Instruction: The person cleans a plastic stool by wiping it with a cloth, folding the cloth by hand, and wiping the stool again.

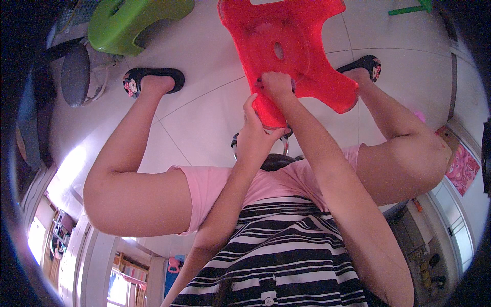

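Observation:
A red plastic stool (318,65) is tipped in front of me, with its hollow underside and the oval hole in its seat facing me. My left hand (251,132) grips the end of the nearest leg, fingers along one side and thumb across the tip. Inside the same leg, where it meets the seat, my right hand (274,85) is closed in a fist. It holds a small dark purplish item (293,85) that shows only at the edges of the fist; its kind cannot be told.
Upper left on the tiled floor (203,126) stands a green plastic stool (153,17), near a grey rounded object (75,75). A green bar-like piece (408,11) shows upper right. Beneath me is a dark seat (274,163) with chrome legs. My slippered feet flank the red stool.

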### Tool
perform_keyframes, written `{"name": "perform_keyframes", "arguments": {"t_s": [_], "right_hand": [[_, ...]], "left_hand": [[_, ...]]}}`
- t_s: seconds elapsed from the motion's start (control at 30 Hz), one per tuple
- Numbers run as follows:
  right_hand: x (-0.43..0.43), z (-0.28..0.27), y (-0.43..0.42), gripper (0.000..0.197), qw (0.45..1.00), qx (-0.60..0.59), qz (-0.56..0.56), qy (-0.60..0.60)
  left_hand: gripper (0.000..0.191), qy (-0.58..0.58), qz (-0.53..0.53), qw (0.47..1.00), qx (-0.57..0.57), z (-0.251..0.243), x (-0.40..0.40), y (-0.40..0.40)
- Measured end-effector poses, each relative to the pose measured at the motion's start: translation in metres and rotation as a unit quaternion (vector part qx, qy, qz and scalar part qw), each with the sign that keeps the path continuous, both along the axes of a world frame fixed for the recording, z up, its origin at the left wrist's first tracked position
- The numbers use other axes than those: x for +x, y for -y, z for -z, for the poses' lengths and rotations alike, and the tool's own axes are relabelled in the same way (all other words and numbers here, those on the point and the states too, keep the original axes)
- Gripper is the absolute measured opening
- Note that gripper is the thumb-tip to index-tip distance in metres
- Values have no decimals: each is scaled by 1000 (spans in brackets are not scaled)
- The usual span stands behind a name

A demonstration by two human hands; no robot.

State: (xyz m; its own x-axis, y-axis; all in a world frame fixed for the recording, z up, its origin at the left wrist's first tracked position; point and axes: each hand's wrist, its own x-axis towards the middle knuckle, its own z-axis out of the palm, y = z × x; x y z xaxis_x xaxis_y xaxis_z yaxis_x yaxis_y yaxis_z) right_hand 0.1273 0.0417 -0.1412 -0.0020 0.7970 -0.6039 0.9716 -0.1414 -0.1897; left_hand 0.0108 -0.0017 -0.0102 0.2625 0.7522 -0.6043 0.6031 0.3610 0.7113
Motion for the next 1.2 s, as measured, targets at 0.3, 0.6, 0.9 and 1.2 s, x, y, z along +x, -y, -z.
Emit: {"name": "perform_keyframes", "arguments": {"t_s": [0.3,0.6,0.9,1.2], "right_hand": [[3,18,8,24,998,51,-21,13],[-3,13,7,12,998,53,-24,22],[-4,14,8,11,995,72,-57,26],[-5,13,8,13,994,84,-71,30]], "left_hand": [[87,2,9,1000,20,1,2,0],[87,0,7,1000,2,0,1,-1],[86,10,12,1000,27,3,0,0],[85,10,5,999,43,7,-2,3]]}}
